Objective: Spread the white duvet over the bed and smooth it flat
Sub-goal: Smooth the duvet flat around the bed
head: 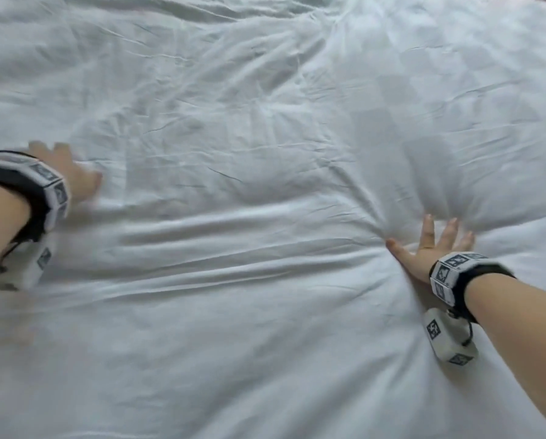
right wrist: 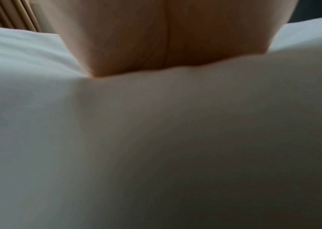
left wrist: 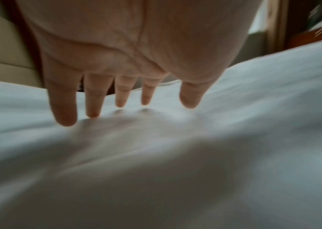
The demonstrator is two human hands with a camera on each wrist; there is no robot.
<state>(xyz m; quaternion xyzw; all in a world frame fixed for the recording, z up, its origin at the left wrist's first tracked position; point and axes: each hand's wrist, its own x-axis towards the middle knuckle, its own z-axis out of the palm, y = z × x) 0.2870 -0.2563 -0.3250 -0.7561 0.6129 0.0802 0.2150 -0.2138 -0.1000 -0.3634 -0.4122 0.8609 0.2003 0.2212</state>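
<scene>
Head view: duvet (head: 249, 185) covers the bed, creased. Right hand (head: 430, 248) presses it flat, fingers spread; left hand (head: 72, 172), fingers straight and apart, holds nothing, fingertips at the cloth.

Bare forearms, no sleeves, each wrist in a black strap (head: 487, 274) under a white band of black-and-white square markers (head: 447, 274) — small white marker-printed camera box (head: 449, 340) hanging below, thin black cable.
</scene>
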